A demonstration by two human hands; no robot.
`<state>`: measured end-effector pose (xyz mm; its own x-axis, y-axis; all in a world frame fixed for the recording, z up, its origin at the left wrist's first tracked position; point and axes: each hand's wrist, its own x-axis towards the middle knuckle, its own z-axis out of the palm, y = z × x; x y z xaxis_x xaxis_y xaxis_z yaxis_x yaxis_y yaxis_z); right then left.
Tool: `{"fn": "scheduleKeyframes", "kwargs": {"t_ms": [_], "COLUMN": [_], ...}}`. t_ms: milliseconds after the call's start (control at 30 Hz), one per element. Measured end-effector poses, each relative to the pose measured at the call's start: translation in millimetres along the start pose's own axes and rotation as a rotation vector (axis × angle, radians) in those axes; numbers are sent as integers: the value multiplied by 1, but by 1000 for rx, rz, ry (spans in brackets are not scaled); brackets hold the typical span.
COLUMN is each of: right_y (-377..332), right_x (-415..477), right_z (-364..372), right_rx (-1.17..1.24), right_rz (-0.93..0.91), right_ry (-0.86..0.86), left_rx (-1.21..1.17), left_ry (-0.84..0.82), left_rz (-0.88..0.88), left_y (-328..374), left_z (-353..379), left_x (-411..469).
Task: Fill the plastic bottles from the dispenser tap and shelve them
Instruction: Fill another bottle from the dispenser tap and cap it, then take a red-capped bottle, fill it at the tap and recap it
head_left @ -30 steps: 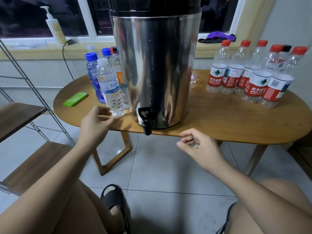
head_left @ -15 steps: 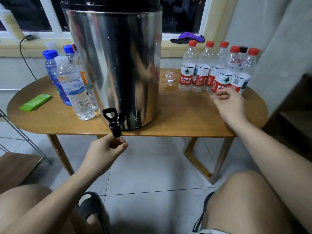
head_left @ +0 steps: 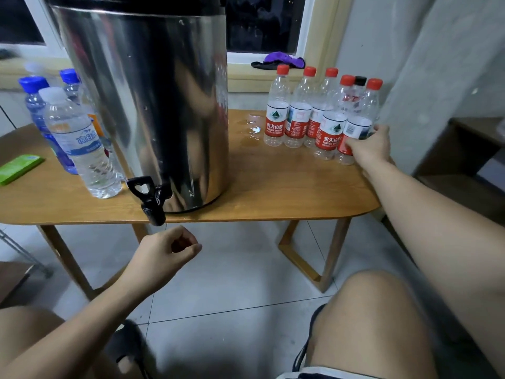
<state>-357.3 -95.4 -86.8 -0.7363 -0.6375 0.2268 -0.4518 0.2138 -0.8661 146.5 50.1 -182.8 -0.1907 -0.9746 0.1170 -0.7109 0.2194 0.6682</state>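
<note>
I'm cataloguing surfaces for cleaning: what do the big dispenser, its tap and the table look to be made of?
Dispenser: polished metal, likely stainless steel; it mirrors the room.
Tap: glossy black plastic, by its moulded shape.
Table: wood or veneer, satin; grain lines show, spilled water pools on it.

Oval wooden table, grey tiled floor, dark window (night outside), pale wall.
</note>
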Motion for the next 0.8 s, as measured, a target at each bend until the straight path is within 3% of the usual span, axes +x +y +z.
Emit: {"fn": "scheduleKeyframes", "kwargs": {"t_ms": [333, 567, 800], "right_y": [-7, -28, -40], "right_x": [-14, -88, -202], "right_z": [8, -19, -31], "right_rx": [34, 170, 267], "right_rz": [-39, -114, -177], "right_ry": [-28, -46, -381], "left_rx": [-3, -8, -45], "left_ry": [-12, -11, -11], "left_rz": [4, 15, 23], "left_y": [2, 3, 8], "left_z": [-6, -13, -18], "left_x": [-3, -6, -14]}}
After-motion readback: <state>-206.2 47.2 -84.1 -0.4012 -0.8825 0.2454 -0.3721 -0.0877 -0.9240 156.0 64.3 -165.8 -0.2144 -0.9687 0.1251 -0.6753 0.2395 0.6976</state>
